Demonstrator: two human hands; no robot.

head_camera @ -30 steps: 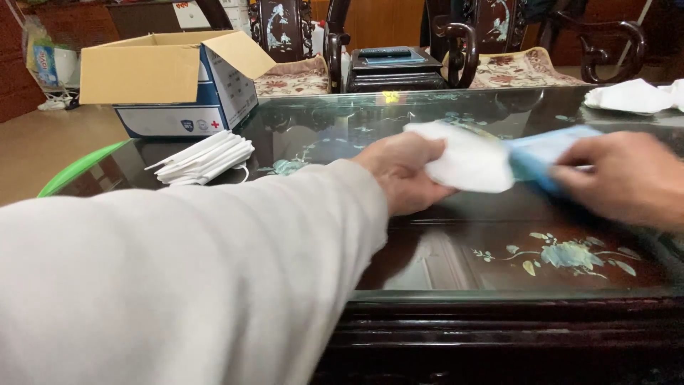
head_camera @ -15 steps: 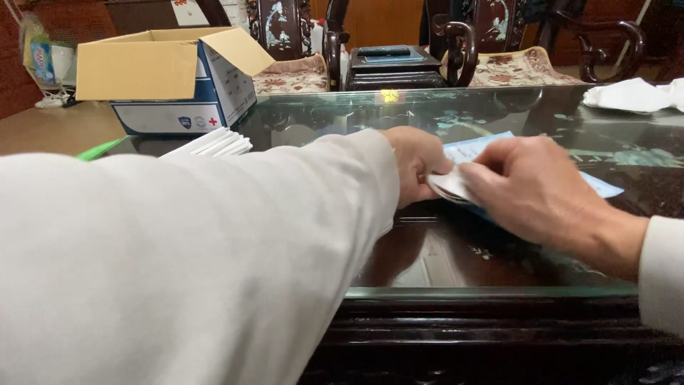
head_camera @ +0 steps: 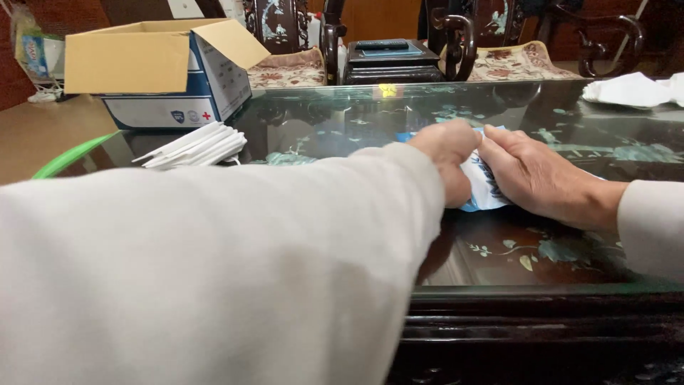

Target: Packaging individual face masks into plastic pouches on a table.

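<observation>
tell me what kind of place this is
Probably a home sitting room used for hand packing. A dark carved table with a glass top, carved chairs with patterned cushions behind it, an open cardboard box and a stack of white masks suggest so.

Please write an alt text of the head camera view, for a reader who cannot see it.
Two hands, left hand and right hand, press a blue and white packet flat on a glass-topped dark table. To the left lie a stack of white masks and an open cardboard box.
</observation>
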